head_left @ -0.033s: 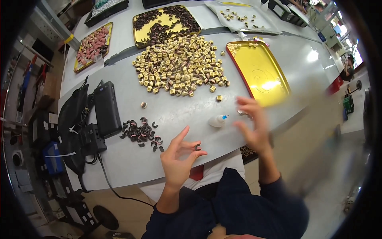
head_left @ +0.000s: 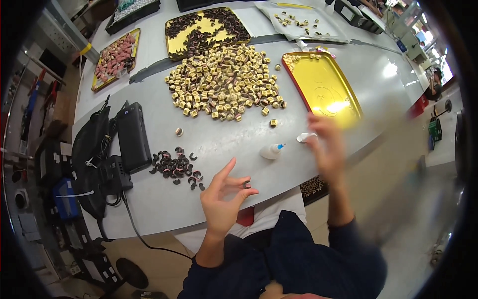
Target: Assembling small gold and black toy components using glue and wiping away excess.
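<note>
My left hand point(head_left: 219, 205) is near the table's front edge, pinching a small dark C-shaped piece point(head_left: 246, 184) between thumb and fingertip. Left of it lies a loose pile of similar dark curved pieces point(head_left: 172, 164), some with pink edges. My right hand point(head_left: 328, 154) is smeared by motion, raised over the table's right part; whether it holds anything is unclear. Close by its fingers rests a crumpled white scrap point(head_left: 304, 137), perhaps tissue. Between my hands stands a small translucent bottle point(head_left: 271, 151) with a blue needle-like tip.
A big heap of small cream-and-dark cubes point(head_left: 224, 82) covers the table's middle. Beyond it is a tray point(head_left: 204, 25) of dark pieces. A gold tray point(head_left: 333, 87) lies at right, a tray of pink pieces point(head_left: 117, 60) at far left. A black device point(head_left: 133, 137) with cables sits left.
My right hand has moved a little to the right, uncovering more of the white scrap. The left hand keeps its pinch in place.
</note>
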### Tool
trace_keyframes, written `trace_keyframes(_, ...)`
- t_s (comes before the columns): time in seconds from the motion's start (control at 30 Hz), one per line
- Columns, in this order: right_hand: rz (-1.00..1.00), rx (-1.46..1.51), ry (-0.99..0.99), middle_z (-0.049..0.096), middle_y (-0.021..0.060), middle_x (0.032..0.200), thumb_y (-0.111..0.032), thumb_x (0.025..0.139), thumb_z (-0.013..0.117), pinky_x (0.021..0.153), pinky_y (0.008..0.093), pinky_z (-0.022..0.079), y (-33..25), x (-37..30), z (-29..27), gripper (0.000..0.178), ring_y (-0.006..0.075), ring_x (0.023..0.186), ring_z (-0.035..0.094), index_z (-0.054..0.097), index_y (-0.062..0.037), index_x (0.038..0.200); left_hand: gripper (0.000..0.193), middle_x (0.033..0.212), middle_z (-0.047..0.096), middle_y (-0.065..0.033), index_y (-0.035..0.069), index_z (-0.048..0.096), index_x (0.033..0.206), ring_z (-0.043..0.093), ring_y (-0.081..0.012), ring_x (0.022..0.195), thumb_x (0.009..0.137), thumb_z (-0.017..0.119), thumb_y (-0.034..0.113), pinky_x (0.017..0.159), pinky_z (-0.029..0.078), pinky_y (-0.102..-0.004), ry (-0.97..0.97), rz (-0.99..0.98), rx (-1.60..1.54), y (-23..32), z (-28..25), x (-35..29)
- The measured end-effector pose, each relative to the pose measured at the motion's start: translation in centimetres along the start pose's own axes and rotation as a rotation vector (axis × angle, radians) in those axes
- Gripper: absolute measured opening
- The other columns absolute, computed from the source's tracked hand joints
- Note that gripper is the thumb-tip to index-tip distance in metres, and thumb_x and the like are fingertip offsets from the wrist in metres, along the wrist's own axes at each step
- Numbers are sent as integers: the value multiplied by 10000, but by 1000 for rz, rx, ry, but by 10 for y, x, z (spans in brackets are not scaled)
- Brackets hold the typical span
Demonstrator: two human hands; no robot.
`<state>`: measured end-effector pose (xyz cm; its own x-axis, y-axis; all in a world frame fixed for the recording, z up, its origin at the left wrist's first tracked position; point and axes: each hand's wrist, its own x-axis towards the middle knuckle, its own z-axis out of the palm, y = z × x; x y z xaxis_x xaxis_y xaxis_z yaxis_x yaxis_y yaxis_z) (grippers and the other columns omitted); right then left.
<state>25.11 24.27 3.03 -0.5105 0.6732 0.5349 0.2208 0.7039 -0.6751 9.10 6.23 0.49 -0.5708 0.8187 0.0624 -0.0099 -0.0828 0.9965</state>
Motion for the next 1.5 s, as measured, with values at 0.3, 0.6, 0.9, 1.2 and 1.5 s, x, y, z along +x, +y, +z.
trace_keyframes(0.3, -200, -680, -65, 558, 170, 900, -106, 806, 593, 744, 407, 458, 192, 164, -26, 132, 332, 868, 567, 563, -5, 886, 607, 828, 637, -127, -37, 478, 1249, 651, -177, 748, 683, 675, -135, 692, 557, -279, 25, 69, 40, 4, 2, 3)
trace_keyframes(0.6, 42, -504, -68, 610, 164, 863, -124, 829, 589, 736, 336, 482, 180, 170, -22, 135, 249, 847, 605, 578, 1, 879, 599, 869, 664, -126, -23, 496, 1242, 655, -165, 775, 683, 693, -110, 720, 545, -274, 3, 38, 18, 2, 0, -5)
trace_keyframes(0.9, 387, 606, 145, 565, 147, 1036, -85, 895, 503, 767, 229, 483, -17, 42, -20, 250, 143, 855, 584, 557, 68, 1085, 566, 819, 683, -106, -14, 570, 1157, 619, -127, 676, 622, 743, -85, 662, 515, -241, 69, 155, 135, -1, -2, 1)
trace_keyframes(1.2, 678, 944, -322, 547, 112, 952, 63, 814, 583, 726, 249, 480, -48, -54, 49, 245, 149, 787, 563, 607, 74, 1057, 594, 814, 693, -60, 11, 618, 1084, 569, -197, 770, 523, 813, 25, 669, 472, -270, 59, 500, 351, -6, -2, 6)
trace_keyframes(1.5, 800, 1044, -397, 617, 140, 959, 62, 785, 632, 780, 272, 504, -43, -54, 42, 325, 170, 910, 607, 519, 71, 1090, 547, 802, 686, -39, 18, 633, 1062, 576, -198, 768, 546, 803, 81, 666, 467, -272, 24, 534, 345, -6, 0, 4)
